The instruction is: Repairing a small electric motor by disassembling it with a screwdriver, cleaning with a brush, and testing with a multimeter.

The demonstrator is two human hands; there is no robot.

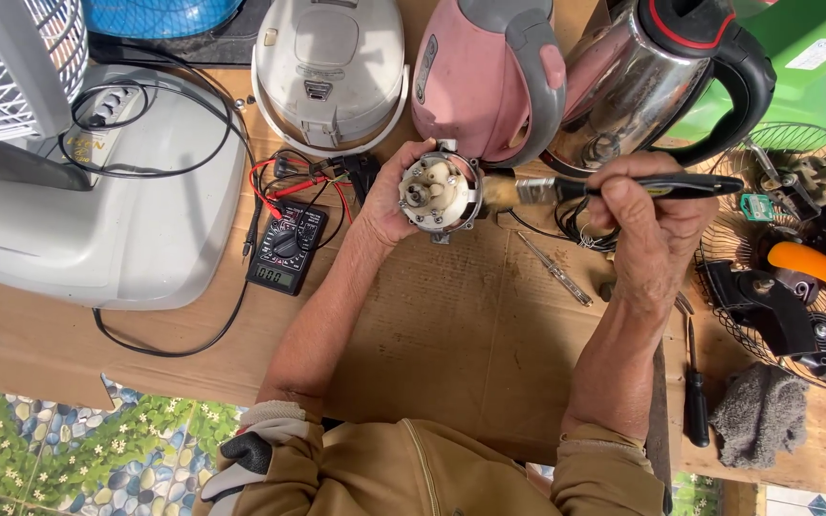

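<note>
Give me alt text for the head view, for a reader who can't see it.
Over a cardboard-covered bench, the left hand holds a small round white part while the right hand points a black-handled brush at it. A multimeter, a pink kettle, a steel kettle and a screwdriver lie around.

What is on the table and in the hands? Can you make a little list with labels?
Left hand: holds a round white part
Right hand: holds a brush, bristles at the part
Behind the hands: pink kettle, steel kettle, white cooker
Left side: meter with red and black wires, grey fan base
Right side: fan grille, orange blade, grey rag, screwdriver
Surface: cardboard
</note>
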